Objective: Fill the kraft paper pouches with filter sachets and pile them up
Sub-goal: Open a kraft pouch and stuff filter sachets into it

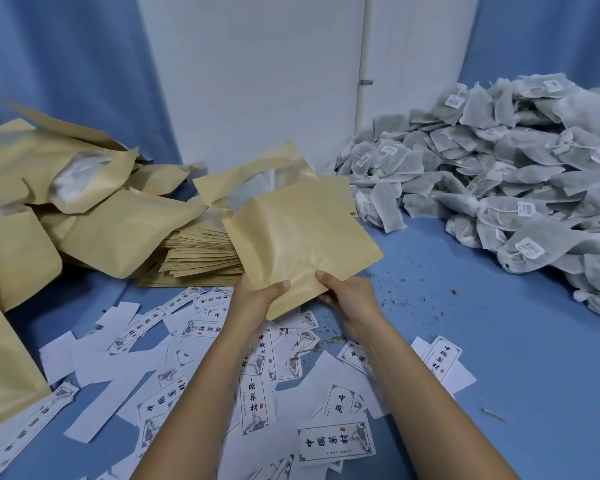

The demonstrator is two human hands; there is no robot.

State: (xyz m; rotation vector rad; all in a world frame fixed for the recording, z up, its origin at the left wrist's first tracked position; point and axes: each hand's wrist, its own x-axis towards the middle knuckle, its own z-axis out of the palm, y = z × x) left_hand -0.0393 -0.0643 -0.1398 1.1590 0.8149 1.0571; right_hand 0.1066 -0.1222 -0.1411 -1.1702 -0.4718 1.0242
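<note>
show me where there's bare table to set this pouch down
Bare blue tabletop lies right of the right hand, between the sachet heap and the printed labels, with a few crumbs. Crowded: labels across the front, kraft pouches piled left.

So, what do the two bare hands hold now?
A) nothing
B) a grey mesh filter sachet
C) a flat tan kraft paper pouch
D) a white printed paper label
C: left hand and right hand both pinch the near corner of the flat tan kraft paper pouch; the grey filter sachets lie heaped at the right.
</note>
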